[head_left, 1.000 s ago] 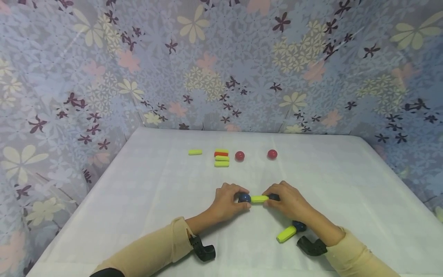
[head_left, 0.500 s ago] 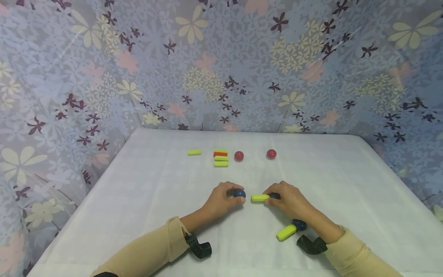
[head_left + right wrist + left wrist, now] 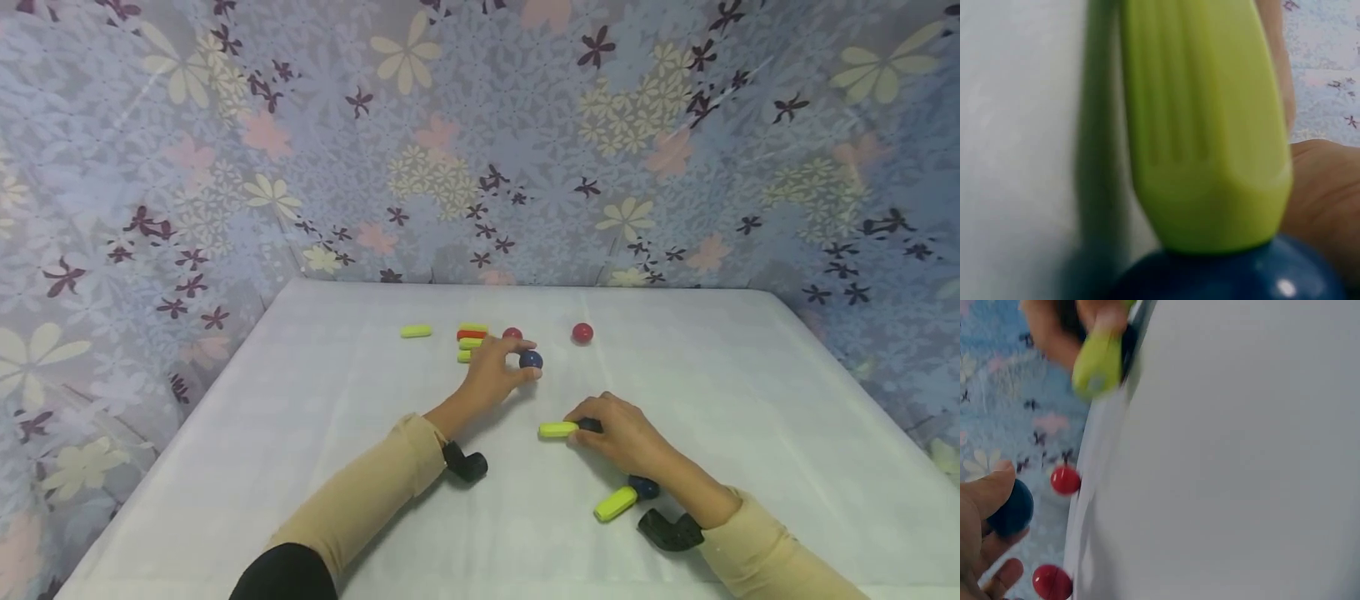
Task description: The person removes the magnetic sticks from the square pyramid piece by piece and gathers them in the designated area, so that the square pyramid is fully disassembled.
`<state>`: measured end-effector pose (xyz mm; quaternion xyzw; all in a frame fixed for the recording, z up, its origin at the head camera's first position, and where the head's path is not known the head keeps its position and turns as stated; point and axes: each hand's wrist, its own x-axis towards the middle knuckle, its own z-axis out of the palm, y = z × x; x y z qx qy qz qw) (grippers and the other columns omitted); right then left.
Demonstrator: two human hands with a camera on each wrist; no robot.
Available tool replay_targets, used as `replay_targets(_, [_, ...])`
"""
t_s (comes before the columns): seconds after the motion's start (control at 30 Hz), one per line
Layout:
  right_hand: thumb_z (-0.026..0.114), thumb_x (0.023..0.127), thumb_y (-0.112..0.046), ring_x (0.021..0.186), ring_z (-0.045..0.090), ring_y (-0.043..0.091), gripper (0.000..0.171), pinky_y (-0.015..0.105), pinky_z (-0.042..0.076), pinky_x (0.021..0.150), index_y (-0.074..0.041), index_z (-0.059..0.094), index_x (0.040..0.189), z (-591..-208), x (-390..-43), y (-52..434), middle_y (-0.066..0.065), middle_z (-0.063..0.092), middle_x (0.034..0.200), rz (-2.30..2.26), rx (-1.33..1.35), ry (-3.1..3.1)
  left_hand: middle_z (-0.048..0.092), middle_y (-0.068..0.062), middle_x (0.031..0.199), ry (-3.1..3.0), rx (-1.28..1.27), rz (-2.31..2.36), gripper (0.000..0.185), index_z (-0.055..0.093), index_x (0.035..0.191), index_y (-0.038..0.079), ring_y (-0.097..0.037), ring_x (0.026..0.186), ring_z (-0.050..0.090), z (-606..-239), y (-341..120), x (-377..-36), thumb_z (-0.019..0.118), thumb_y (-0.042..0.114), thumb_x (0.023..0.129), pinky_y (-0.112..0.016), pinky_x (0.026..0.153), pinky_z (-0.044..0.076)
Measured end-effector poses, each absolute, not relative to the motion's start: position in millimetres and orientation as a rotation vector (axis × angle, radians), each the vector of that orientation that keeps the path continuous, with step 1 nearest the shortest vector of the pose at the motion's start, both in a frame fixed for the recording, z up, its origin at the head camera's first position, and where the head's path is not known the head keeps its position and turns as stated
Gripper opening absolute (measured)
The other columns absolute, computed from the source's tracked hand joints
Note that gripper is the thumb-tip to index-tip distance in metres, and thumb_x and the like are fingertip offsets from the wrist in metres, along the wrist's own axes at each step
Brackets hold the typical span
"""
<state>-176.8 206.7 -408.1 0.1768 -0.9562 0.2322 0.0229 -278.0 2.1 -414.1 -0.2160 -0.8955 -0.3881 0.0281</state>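
Left hand pinches a dark blue ball between thumb and fingertips, toward the far edge of the white-clothed table. The ball sits just beside one small red ball, which is partly hidden behind the fingers; whether the blue ball rests on the cloth cannot be determined from the head view. A second red ball lies apart to the right. To the left of the hand is a stack of short yellow-green bars with one red bar; a single yellow-green bar lies further left.

Right hand, near the table's middle, grips a yellow-green bar lying flat, with a dark ball at its far end mostly covered by the fingers. Beside the right wrist, nearer the front edge, lies another yellow-green bar joined to a dark blue ball; the right wrist view shows this pair close up.
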Motion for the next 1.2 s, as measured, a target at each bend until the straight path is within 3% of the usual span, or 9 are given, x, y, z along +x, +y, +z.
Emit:
replay_targets(0.2, [0.073, 0.080, -0.020, 0.089, 0.055, 0.012, 0.019, 0.035, 0.047, 0.078, -0.017, 0.072, 0.098, -408, -176, 208, -0.003, 0.069, 0.098, 0.723, 0.538, -2.966, 0.060, 0.002, 0.085, -2.765, -0.695, -0.882, 0.040, 0.065, 0.119, 0.029, -0.014, 0.101, 0.044, -409, 19, -318, 0.071, 0.040, 0.081, -0.035, 0.088, 0.031])
replay_targets(0.43, [0.074, 0.079, -0.019, 0.087, 0.054, 0.010, 0.019, 0.032, 0.046, 0.077, -0.018, 0.072, 0.098, -409, -176, 206, -0.004, 0.069, 0.096, 0.728, 0.530, -2.969, 0.068, 0.006, 0.101, -2.863, -0.674, -0.816, 0.040, 0.064, 0.120, 0.028, -0.015, 0.102, 0.047, -412, 24, -338, 0.071, 0.037, 0.082, -0.037, 0.092, 0.032])
replay_targets(0.73, [0.074, 0.079, -0.020, 0.089, 0.053, 0.010, 0.021, 0.034, 0.047, 0.079, -0.019, 0.072, 0.099, -408, -174, 206, -0.005, 0.068, 0.097, 0.718, 0.496, -2.972, 0.066, 0.004, 0.099, -2.937, -0.667, -0.779, 0.040, 0.062, 0.122, 0.026, -0.018, 0.107, 0.045, -417, 28, -342, 0.070, 0.033, 0.084, -0.038, 0.093, 0.032])
replay_targets(1.2, [0.076, 0.077, -0.028, 0.091, 0.047, 0.015, 0.045, 0.029, 0.041, 0.073, -0.014, 0.065, 0.118, -399, -164, 219, 0.004, 0.066, 0.114, 0.619, 0.397, -3.020, 0.067, 0.002, 0.101, -2.949, -0.657, -0.797, 0.039, 0.063, 0.122, 0.026, -0.018, 0.107, 0.044, -415, 28, -340, 0.070, 0.031, 0.084, -0.037, 0.092, 0.031])
